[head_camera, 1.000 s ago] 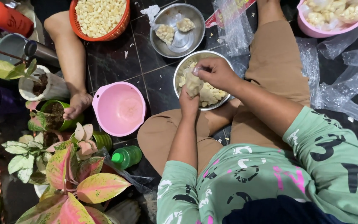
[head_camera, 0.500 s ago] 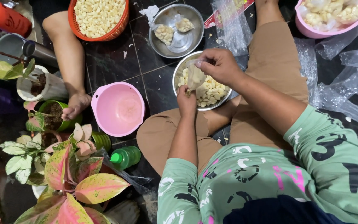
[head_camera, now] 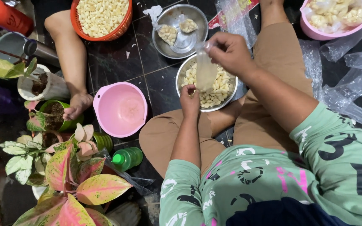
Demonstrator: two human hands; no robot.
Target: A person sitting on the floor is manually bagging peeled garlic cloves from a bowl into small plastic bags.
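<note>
My right hand (head_camera: pixel 230 52) pinches the top of a small clear plastic bag (head_camera: pixel 206 74) partly filled with pale peeled cloves, holding it upright over a steel bowl (head_camera: pixel 180 76) of the same cloves. My left hand (head_camera: pixel 190 99) rests at the bowl's near edge, fingers touching the bag's bottom. I sit cross-legged on a dark tiled floor in tan trousers and a green printed shirt.
Another person's arm (head_camera: pixel 73 58) reaches down at left, hand by an empty pink bowl (head_camera: pixel 120 109). An orange basket (head_camera: pixel 124 23) of cloves, a second steel bowl (head_camera: pixel 197 19) with filled bags and a pink bowl (head_camera: pixel 336 30) lie beyond. Potted plants (head_camera: pixel 59 175) and a green bottle (head_camera: pixel 126 158) at left; loose plastic bags (head_camera: pixel 357 88) at right.
My right hand has lifted the bag up out of the bowl and stretched it upright. My left hand has slid down to the bag's lower end.
</note>
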